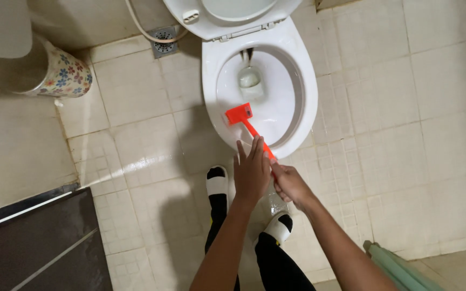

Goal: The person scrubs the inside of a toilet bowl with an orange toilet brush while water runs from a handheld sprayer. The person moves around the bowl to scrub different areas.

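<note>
While the right hand point(288, 183) grips a light, stiff orange brush point(249, 125) by its handle over the toilet bowl point(303, 108), the left hand point(251, 171) seemingly rests open-fingered.

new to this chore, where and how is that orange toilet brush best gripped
Probably on the orange brush's thin straight handle, at the near end, coming from the front of the toilet bowl. The head sits inside the bowl; both the left hand and right hand already meet there.

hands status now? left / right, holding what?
Left hand: open, fingers spread over the orange brush handle.
Right hand: closed around that handle's end.
</note>
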